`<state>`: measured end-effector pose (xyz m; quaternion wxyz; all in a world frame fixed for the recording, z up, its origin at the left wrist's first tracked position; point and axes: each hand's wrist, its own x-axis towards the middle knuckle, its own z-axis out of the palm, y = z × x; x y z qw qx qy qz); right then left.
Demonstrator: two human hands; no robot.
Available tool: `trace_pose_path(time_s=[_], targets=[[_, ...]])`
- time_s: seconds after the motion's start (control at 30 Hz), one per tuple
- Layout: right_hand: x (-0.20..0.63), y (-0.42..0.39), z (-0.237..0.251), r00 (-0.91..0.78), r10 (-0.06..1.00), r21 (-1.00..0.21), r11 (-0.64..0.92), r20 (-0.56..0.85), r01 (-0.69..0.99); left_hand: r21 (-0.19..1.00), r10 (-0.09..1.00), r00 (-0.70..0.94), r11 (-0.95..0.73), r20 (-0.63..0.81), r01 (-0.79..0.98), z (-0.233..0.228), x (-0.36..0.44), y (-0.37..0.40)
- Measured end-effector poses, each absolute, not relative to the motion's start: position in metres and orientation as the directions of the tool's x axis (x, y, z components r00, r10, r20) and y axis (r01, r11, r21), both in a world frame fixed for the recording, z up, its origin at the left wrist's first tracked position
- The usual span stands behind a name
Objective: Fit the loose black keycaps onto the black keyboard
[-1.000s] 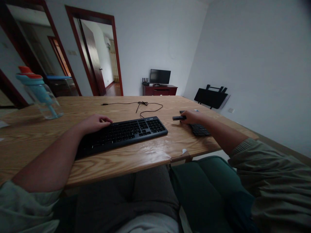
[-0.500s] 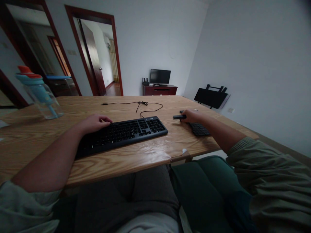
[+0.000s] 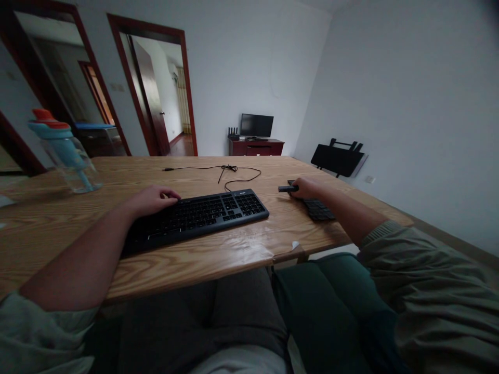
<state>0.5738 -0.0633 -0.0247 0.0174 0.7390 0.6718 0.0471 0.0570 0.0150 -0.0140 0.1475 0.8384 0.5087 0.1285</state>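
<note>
Closed around a small dark stick-shaped object [image 3: 286, 189], the right hand [image 3: 306, 187] holds it just above the wooden table [image 3: 218, 249] near the right edge, over a second, smaller dark keypad [image 3: 317, 209] that the forearm partly hides. Fingers of the left hand [image 3: 150, 199] lie loosely curled, holding nothing, on the left end of the black keyboard [image 3: 197, 214], which sits near the front edge. Compared with a second ago, almost nothing has moved: both hands keep their places and only the view has shifted slightly. A loose cable [image 3: 228, 170] lies behind the keyboard, and a water bottle [image 3: 64, 150] stands toward the far left corner.
</note>
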Motion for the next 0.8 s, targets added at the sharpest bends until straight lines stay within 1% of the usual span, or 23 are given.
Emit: trace_pose_path(time_s=[0.2, 0.27, 0.5, 0.8], targets=[[0.5754, -0.0661, -0.0179, 0.116, 0.991, -0.013, -0.116, 0.062, 0.993, 0.405, 0.881, 0.463, -0.458, 0.092, 0.791, -0.0181, 0.0536, 0.0209], [0.5755, -0.0674, -0.0164, 0.126, 0.991, -0.027, -0.124, 0.050, 0.992, 0.407, 0.884, 0.458, -0.454, 0.096, 0.792, -0.0184, 0.0533, 0.0219], [0.5732, -0.0703, -0.0176, 0.106, 0.994, -0.028, -0.105, 0.024, 0.994, 0.384, 0.892, 0.443, -0.440, 0.084, 0.812, -0.0170, 0.0540, 0.0196], [0.5755, -0.0677, -0.0201, 0.118, 0.993, -0.002, -0.118, 0.001, 0.993, 0.398, 0.891, 0.444, -0.442, 0.093, 0.804, -0.0194, 0.0530, 0.0234]])
